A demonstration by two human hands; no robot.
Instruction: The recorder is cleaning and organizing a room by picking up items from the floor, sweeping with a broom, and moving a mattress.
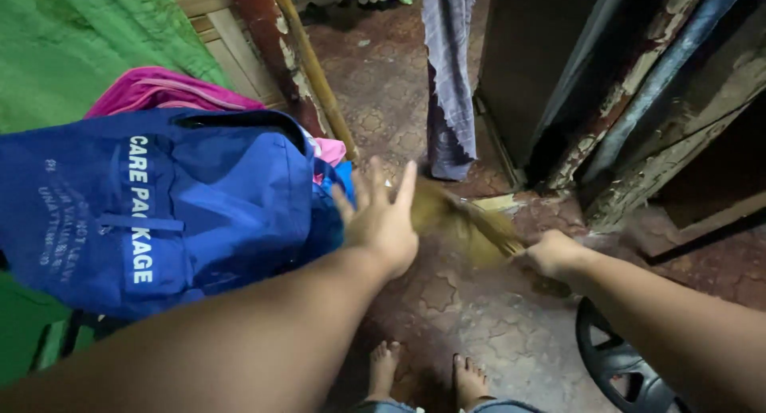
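My right hand is shut on the handle of a straw broom, whose blurred yellow bristles sweep over the cracked reddish floor. With its fingers spread, my left hand is stretched forward next to the right edge of a large blue bag with white lettering; I cannot tell if it touches the bag. A pink bag lies behind the blue one. My bare feet stand at the bottom of the view.
A green cloth covers the surface at left. A wooden pole leans beside it. A grey cloth hangs ahead, next to a dark peeling door frame. A black fan grille lies at lower right.
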